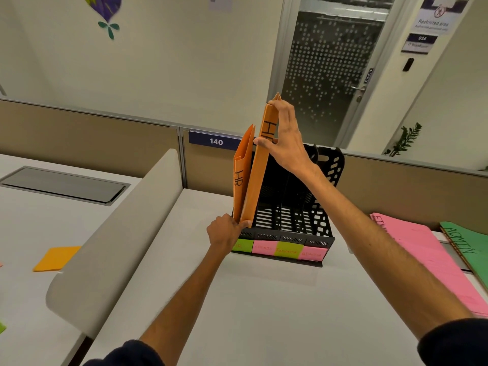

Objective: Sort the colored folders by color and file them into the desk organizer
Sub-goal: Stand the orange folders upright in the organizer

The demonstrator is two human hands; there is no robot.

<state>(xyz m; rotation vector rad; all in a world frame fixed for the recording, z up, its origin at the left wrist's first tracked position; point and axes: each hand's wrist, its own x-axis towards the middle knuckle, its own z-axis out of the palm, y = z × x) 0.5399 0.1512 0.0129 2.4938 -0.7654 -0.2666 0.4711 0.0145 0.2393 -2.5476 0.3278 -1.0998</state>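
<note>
Right hand [284,143] fingers clamp the upright orange folder [257,175] near its top; left hand [224,233] fingers curl together against its bottom edge at the black organizer [303,223].

"HR" on orange folders [257,178]; "140" on partition plate [216,141]; "ADMIN" on green folder [470,241]

Two bare forearms are seen, each ending in an unadorned hand: the left hand [223,231] and the right hand [284,138]. Dark navy sleeves [456,342], soft-textured and pushed up near the elbows, are worn at 5 and 7 o'clock.
</note>
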